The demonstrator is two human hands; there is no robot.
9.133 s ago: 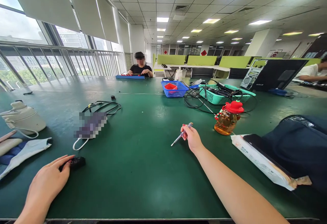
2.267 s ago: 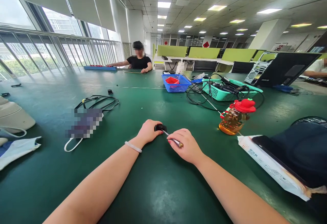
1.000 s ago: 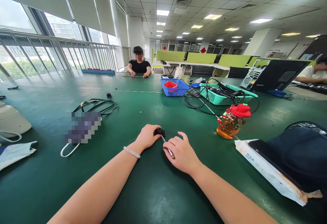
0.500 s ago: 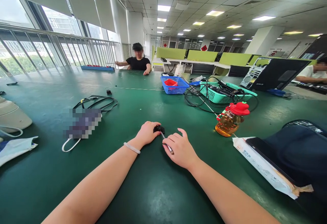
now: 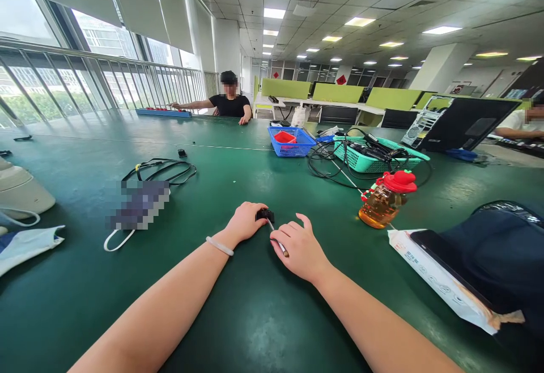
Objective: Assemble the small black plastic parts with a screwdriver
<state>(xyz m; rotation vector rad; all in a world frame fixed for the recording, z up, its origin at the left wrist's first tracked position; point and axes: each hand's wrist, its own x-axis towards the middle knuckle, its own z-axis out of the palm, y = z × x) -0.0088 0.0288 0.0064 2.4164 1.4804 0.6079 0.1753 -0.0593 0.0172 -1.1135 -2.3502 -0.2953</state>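
My left hand (image 5: 246, 220) is closed on a small black block-like part (image 5: 265, 215) resting on the green table (image 5: 238, 305). The part is too small and dark to name, and the fingers cover some of it. In my right hand (image 5: 298, 247) is a slim pen-like tool (image 5: 280, 244) with a thin metal shaft and a brownish rear end. Thumb and fingers pinch it at a slant. Its thin tip meets the near side of the black part, close to my left thumb. My right index finger points up, off the tool.
A blue basket (image 5: 290, 145), a teal basket of black cables (image 5: 361, 162) and a red-lidded bottle of amber liquid (image 5: 385, 203) stand ahead and right. A phone (image 5: 450, 268) lies on a white packet (image 5: 429, 274). Leftward is a black cable (image 5: 187, 177). A co-worker (image 5: 229, 104) sits across.
The co-worker's arm has stretched further left, over the long blue rack. My hands, the black part and the slim tool hold their places; the view has shifted very slightly.
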